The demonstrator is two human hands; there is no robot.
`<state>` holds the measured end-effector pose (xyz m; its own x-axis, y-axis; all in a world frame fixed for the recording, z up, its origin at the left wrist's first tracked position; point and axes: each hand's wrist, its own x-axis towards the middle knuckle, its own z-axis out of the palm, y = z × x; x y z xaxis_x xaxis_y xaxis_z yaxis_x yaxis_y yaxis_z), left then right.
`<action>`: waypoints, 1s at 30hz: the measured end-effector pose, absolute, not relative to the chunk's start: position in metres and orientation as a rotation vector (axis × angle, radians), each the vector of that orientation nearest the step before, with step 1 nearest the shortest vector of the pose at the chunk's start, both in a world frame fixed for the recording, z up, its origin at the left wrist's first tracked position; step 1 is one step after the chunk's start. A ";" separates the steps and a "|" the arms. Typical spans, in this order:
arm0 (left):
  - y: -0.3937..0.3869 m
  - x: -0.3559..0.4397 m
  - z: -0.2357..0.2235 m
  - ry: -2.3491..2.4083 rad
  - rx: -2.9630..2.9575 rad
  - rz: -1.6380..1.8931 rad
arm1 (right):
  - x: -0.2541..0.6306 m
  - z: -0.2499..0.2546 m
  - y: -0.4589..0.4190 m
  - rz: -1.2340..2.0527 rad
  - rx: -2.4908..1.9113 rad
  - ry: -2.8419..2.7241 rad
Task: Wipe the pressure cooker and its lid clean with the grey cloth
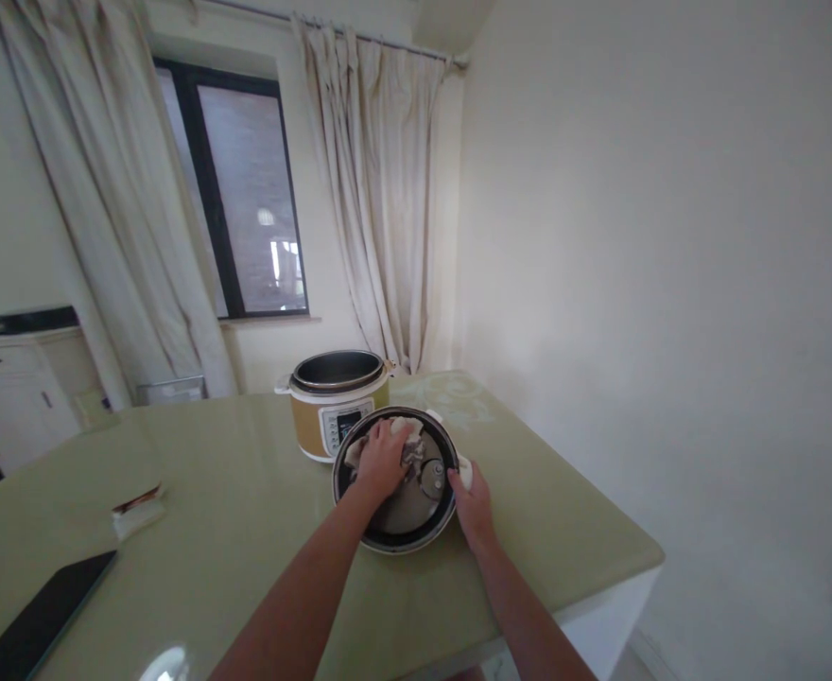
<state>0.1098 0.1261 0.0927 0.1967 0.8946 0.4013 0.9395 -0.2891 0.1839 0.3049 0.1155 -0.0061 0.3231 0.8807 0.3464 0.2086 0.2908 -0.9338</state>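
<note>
A round pressure cooker lid (pixel 394 515) is tilted with its metal underside toward me, in front of the cooker. My left hand (pixel 382 462) is closed over a crumpled, patterned cloth (pixel 412 454) pressed against the inside of the lid. At the lid's right edge, my right hand (pixel 473 501) grips the rim, thumb on the near face and fingers mostly hidden behind. Just behind the lid stands the electric pressure cooker (pixel 309 426), yellow and white with a control panel, its top uncovered and a dark inner pot showing.
The pale green table (pixel 232 511) has its right edge close to my right arm. On its left side lie a dark flat tablet-like object (pixel 43 615) and a small white packet (pixel 136 513). A white cabinet (pixel 19 378) stands at the far left, by the curtains (pixel 380 189).
</note>
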 end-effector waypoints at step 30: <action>0.104 0.079 0.115 -1.444 -2.555 -0.033 | 0.303 0.004 0.112 0.573 -1.295 -1.226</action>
<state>0.0790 0.1041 0.1147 0.5208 0.8451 0.1207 0.8498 -0.4997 -0.1679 0.3032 0.1121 0.0036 0.3224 0.8792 0.3508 0.2955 0.2586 -0.9197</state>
